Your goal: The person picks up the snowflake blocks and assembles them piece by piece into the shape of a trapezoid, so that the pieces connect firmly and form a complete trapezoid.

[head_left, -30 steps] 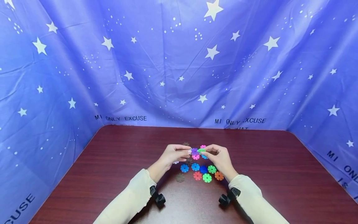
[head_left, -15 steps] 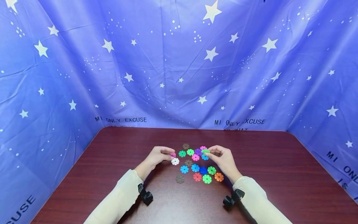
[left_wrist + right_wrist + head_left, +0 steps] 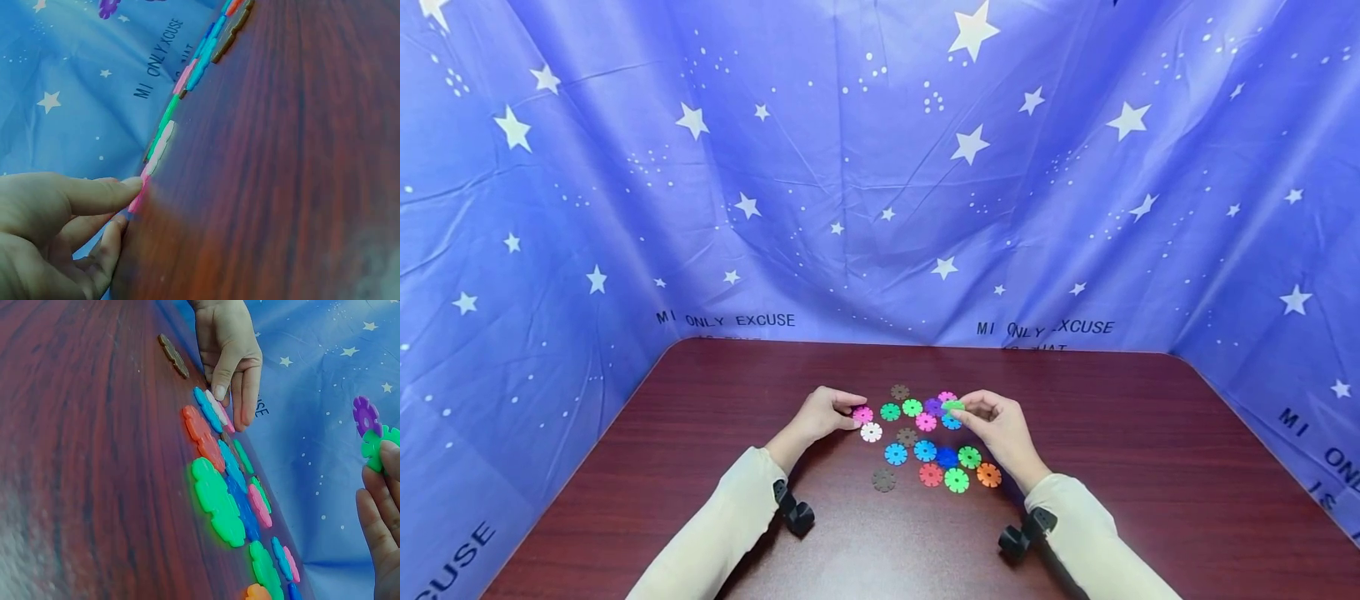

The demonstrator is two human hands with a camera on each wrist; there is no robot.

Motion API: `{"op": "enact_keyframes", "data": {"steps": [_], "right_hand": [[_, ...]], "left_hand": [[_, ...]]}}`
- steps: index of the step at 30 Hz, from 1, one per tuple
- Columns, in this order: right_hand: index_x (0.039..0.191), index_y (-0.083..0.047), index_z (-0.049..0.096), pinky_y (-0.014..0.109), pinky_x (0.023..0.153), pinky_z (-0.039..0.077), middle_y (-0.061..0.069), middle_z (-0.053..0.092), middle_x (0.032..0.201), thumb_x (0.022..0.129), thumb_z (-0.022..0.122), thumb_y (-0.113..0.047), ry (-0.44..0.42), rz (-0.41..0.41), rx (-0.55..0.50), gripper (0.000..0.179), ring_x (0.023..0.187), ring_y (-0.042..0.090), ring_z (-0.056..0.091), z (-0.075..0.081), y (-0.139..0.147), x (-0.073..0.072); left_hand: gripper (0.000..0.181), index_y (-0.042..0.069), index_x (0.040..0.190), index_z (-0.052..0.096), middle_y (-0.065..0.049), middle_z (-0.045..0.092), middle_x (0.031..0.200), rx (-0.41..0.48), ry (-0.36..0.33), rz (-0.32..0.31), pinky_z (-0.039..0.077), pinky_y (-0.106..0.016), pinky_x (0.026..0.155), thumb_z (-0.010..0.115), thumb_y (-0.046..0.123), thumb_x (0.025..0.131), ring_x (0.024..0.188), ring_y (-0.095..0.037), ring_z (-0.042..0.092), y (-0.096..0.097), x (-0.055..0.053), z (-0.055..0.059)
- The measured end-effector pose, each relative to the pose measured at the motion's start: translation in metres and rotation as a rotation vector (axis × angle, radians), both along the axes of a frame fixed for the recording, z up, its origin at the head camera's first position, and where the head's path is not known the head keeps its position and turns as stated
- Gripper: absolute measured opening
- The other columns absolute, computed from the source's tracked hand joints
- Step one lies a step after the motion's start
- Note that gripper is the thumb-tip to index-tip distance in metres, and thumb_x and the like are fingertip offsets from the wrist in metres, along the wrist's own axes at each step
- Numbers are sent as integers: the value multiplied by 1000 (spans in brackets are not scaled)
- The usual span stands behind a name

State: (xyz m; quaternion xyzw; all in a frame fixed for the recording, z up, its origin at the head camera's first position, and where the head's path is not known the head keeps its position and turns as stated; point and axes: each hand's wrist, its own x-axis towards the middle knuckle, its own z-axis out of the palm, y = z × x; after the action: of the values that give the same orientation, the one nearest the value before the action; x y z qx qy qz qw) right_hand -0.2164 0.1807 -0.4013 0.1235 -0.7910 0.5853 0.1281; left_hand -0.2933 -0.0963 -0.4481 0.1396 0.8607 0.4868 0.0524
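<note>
My left hand (image 3: 816, 421) is low at the left end of a scatter of plastic snowflake discs. Its thumb and fingertips pinch the edge of a pink disc (image 3: 862, 414), which lies beside a white disc (image 3: 871, 432). In the left wrist view the thumb sits on this pink disc (image 3: 139, 199) close to the tabletop. My right hand (image 3: 1000, 421) pinches a green disc (image 3: 953, 407) between thumb and fingers, raised above the table. A purple disc (image 3: 365, 415) is slotted onto that green one, jutting out from its edge.
Between the hands lie loose discs, among them brown (image 3: 900, 392), light blue (image 3: 896, 454), dark blue (image 3: 948, 457), red (image 3: 931, 475), green (image 3: 957, 480) and orange (image 3: 988, 475). They rest on a dark red wooden table (image 3: 700, 500). A blue star-patterned curtain (image 3: 865, 167) surrounds its far sides.
My left hand has left the purple disc and moved left to the pink disc, uncovering two green discs. My right hand has shifted slightly right, keeping the joined green and purple discs.
</note>
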Motion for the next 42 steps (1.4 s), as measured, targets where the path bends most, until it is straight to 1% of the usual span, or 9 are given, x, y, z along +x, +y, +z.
{"op": "enact_keyframes", "data": {"steps": [5, 11, 12, 15, 20, 27, 30, 36, 42], "right_hand": [[90, 9, 65, 22, 59, 50, 27, 67, 82, 81, 70, 2, 4, 18, -12, 12, 64, 0, 59, 0, -2, 2], [91, 8, 65, 30, 63, 54, 27, 67, 84, 82, 69, 1, -5, 22, -7, 12, 66, 3, 62, -2, -2, 1], [91, 8, 65, 31, 63, 54, 27, 67, 84, 82, 69, 0, -7, 23, -4, 12, 66, 4, 62, -2, -2, 0], [91, 7, 66, 34, 63, 54, 27, 68, 85, 83, 69, 0, -8, 25, 6, 11, 67, 5, 63, -2, -2, 0], [91, 7, 65, 29, 64, 54, 26, 68, 85, 83, 69, 0, 1, 26, -6, 12, 66, 2, 62, -1, -1, 1], [91, 1, 67, 21, 63, 52, 9, 70, 79, 81, 75, -13, 10, 13, -55, 19, 70, 23, 65, -27, 7, -19], [91, -1, 68, 22, 63, 51, 5, 70, 78, 81, 75, -15, 8, 3, -42, 18, 70, 24, 64, -27, 5, -20], [91, 1, 68, 21, 62, 50, 13, 69, 80, 82, 73, -8, -3, -10, -34, 14, 69, 23, 63, -20, 4, -15], [91, 7, 66, 19, 63, 50, 19, 68, 81, 82, 70, -1, 14, -21, -20, 12, 69, 21, 63, -1, -5, -1]], "left_hand": [[33, 3, 106, 72, -14, 70, 101, -84, 46, -37, 54, -31, 74, 76, -3, 74, 91, -22, 66, 2, 0, 0], [27, 6, 101, 74, -9, 72, 96, -88, 60, -59, 54, -30, 73, 76, -1, 75, 85, -16, 65, 1, 0, 2], [26, 6, 99, 75, -8, 72, 94, -86, 85, -70, 54, -28, 71, 76, -1, 74, 82, -15, 65, 0, 1, 3], [25, 7, 96, 75, -4, 72, 88, -82, 97, -65, 54, -28, 70, 77, -2, 73, 80, -12, 62, 0, 4, 5], [28, 5, 95, 74, -4, 70, 87, -117, 61, -1, 53, -29, 71, 79, -4, 70, 79, -15, 61, 5, 7, 7], [28, 7, 90, 75, -4, 70, 87, -119, 23, 87, 49, -24, 61, 82, -4, 65, 70, -13, 57, 6, 8, 8], [28, 7, 88, 76, -4, 70, 85, -113, 12, 109, 47, -23, 60, 82, -5, 64, 71, -13, 57, 6, 7, 9], [24, 4, 88, 76, -3, 66, 75, -27, -29, 96, 45, -23, 55, 79, -6, 66, 69, -12, 52, 5, 7, 8], [19, -10, 93, 70, -12, 70, 78, 183, -114, -60, 54, -25, 61, 73, -8, 74, 65, -7, 60, 5, 8, 6]]}}
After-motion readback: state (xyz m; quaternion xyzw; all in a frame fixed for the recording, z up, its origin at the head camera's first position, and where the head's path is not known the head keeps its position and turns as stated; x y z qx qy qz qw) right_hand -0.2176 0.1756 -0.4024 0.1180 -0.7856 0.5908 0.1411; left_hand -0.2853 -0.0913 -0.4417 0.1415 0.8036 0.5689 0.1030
